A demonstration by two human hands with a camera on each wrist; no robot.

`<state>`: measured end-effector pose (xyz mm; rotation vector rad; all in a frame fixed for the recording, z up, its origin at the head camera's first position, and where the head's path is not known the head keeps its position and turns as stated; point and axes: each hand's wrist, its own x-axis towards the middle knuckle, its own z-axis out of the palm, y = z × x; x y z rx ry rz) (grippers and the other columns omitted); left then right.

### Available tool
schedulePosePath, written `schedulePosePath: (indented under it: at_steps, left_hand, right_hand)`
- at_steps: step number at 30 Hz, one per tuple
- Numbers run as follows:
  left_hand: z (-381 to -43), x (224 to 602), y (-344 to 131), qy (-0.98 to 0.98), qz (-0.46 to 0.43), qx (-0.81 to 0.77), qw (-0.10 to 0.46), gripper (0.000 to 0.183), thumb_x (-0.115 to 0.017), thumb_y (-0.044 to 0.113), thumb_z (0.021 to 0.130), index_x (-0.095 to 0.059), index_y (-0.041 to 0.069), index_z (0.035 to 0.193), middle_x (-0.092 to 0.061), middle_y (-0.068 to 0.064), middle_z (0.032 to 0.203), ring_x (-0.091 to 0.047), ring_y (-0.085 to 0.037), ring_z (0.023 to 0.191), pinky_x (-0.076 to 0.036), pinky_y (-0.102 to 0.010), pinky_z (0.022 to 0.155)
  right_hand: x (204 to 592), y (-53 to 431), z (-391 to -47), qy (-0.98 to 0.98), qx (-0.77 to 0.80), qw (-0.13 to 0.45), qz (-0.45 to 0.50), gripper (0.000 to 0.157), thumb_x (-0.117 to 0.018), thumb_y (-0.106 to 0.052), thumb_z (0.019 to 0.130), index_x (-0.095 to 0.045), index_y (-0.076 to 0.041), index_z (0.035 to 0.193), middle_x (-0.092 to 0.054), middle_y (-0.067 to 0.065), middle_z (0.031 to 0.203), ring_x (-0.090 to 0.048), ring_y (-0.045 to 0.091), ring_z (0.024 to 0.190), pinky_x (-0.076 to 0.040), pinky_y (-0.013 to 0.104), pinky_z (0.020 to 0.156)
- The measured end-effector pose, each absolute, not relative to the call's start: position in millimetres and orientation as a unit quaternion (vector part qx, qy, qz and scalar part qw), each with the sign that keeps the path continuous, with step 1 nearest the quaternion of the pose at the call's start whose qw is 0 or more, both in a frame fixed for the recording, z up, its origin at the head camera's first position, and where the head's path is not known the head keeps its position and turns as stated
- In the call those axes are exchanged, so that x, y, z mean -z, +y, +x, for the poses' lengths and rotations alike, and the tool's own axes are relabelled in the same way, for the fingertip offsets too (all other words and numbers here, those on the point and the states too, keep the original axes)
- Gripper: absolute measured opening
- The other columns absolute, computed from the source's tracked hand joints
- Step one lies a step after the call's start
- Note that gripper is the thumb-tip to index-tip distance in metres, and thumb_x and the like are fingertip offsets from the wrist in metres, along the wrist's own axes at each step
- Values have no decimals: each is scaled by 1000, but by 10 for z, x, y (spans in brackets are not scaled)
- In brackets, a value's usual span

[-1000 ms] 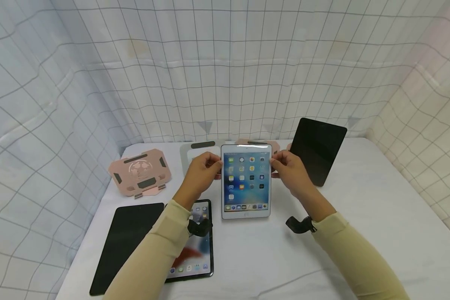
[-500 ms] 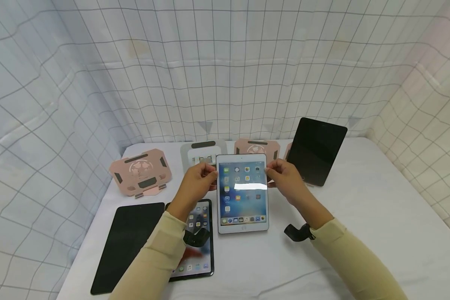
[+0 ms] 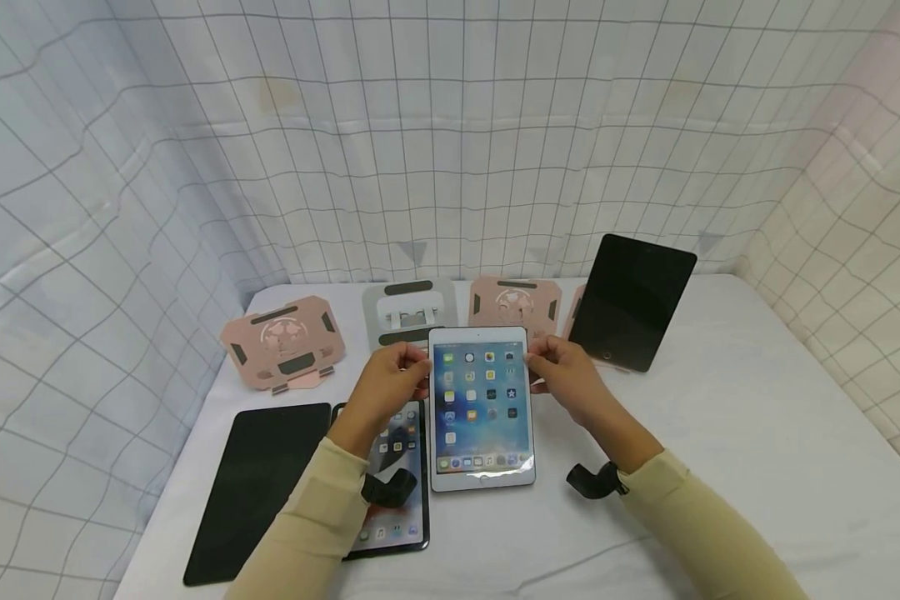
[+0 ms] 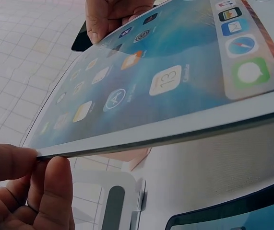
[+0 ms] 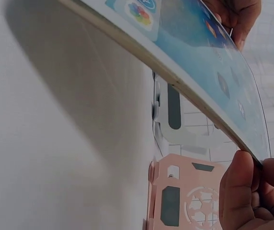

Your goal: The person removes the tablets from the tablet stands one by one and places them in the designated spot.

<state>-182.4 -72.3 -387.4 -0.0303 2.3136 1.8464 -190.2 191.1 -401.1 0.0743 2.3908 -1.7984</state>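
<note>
I have the white tablet tilted above the bench, in front of the grey stand. My left hand pinches its left edge, my right hand its right, each grip only tablet-thick.

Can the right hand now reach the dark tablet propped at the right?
Probably not yet: the right hand pinches the white tablet. If it let go, the way to the dark tablet looks free.
</note>
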Motion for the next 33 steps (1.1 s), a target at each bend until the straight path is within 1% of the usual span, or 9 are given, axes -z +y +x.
schedulePosePath:
  at_steps: [6, 10, 18, 25, 33]
  left_hand:
    - [-1791, 3914, -749, 782, -14, -616, 94, 11, -58, 7, 99, -61, -2, 106, -58, -13, 89, -60, -19, 70, -58, -36, 72]
    - [-1766, 3941, -761, 782, -25, -613, 107, 11, -58, 7, 100, -60, -2, 105, -59, -12, 89, -60, -19, 71, -57, -31, 69]
    - [-1714, 4012, -780, 779, -42, -612, 128, 10, -57, 7, 100, -60, -1, 105, -58, -13, 89, -59, -20, 73, -57, -30, 68]
    - [-1689, 4082, -789, 775, -35, -616, 136, 9, -57, 5, 99, -59, -3, 103, -59, -12, 84, -58, -19, 69, -55, -32, 63]
    - [-1660, 4149, -794, 768, -59, -618, 155, 9, -55, 4, 100, -59, -3, 103, -58, -10, 85, -58, -16, 70, -56, -25, 61]
  right_hand:
    - [4064, 1903, -1870, 793, 602, 90, 29, 14, -54, -12, 103, -58, 0, 108, -62, 16, 101, -61, 26, 85, -58, 32, 76]
    - [4096, 1894, -1841, 794, 600, 96, 25, 13, -53, -11, 103, -57, 1, 108, -61, 17, 100, -61, 27, 84, -59, 32, 75]
    - [4154, 1881, -1803, 791, 599, 119, 29, 13, -53, -11, 102, -57, 1, 108, -61, 16, 97, -60, 26, 82, -58, 32, 73]
    - [4191, 1879, -1774, 790, 596, 139, 37, 13, -54, -11, 102, -57, 1, 108, -61, 15, 97, -60, 25, 81, -58, 30, 71]
    - [4283, 1879, -1754, 787, 597, 151, 36, 12, -54, -9, 102, -57, 2, 106, -60, 15, 92, -60, 22, 78, -57, 28, 67]
